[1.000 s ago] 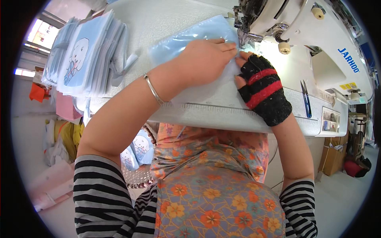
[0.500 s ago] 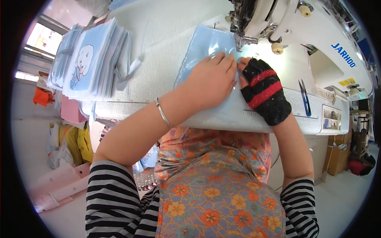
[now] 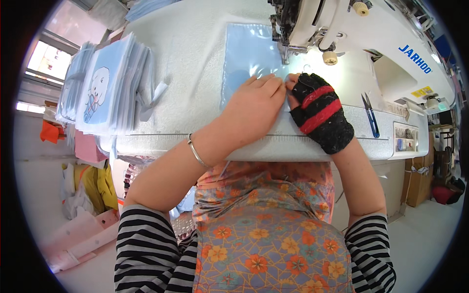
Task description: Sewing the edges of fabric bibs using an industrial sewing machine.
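A light blue panel with a glossy clear cover (image 3: 248, 51) lies flat under the head of the white sewing machine (image 3: 386, 53), its right edge beside the presser foot (image 3: 286, 57). Across the panel's near part, my bare left hand (image 3: 256, 105) rests with fingers stretched out and flat, hiding some of it. My right hand (image 3: 321, 113), in a black fingerless glove with red stripes, is at the panel's near right corner. Its thumb and finger are closed on the edge there, just on my side of the presser foot.
At the left stands a thick stack of blue panels (image 3: 100, 93) printed with a white cartoon animal, tied in bundles. Blue-handled thread snips (image 3: 371, 116) lie right of my glove. A small parts tray (image 3: 405, 139) is set into the table's right end. A ruler strip (image 3: 195, 133) runs along the front edge.
The panel has slid away from me and turned, so its left side now runs nearly straight ahead. Both hands stay on it, and the view has shifted slightly.
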Demonstrator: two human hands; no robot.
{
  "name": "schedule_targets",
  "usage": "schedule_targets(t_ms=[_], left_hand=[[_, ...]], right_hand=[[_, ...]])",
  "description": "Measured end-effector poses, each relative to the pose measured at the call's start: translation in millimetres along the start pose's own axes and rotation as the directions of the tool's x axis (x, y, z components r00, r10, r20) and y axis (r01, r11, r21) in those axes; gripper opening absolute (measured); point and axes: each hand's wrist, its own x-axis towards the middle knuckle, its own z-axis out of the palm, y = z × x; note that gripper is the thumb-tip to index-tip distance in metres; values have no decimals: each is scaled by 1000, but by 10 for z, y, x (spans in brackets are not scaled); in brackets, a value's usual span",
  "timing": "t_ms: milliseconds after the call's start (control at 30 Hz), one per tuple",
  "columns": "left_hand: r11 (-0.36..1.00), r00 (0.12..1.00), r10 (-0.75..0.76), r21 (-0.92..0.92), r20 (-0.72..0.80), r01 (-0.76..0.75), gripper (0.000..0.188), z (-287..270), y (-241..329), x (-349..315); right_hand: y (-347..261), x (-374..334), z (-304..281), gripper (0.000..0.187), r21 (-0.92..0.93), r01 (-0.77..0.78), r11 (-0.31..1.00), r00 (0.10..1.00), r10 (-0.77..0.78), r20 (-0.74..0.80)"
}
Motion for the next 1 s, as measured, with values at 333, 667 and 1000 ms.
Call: schedule_targets(t_ms=[333, 667, 1000], left_hand=[[999, 996, 19, 33, -83, -17, 22, 70, -284, 146], [999, 998, -13, 36, -58, 16, 34, 121, -517, 260], [999, 995, 31, 25, -100, -28, 29, 115, -532, 280]], right_hand=[[-6, -8, 19, 35, -18, 23, 1000, 1000, -23, 7], [11, 4, 62, 38, -25, -2, 1000, 1000, 2, -1], [-6, 6, 47, 38, -28, -16, 999, 1000, 15, -13]])
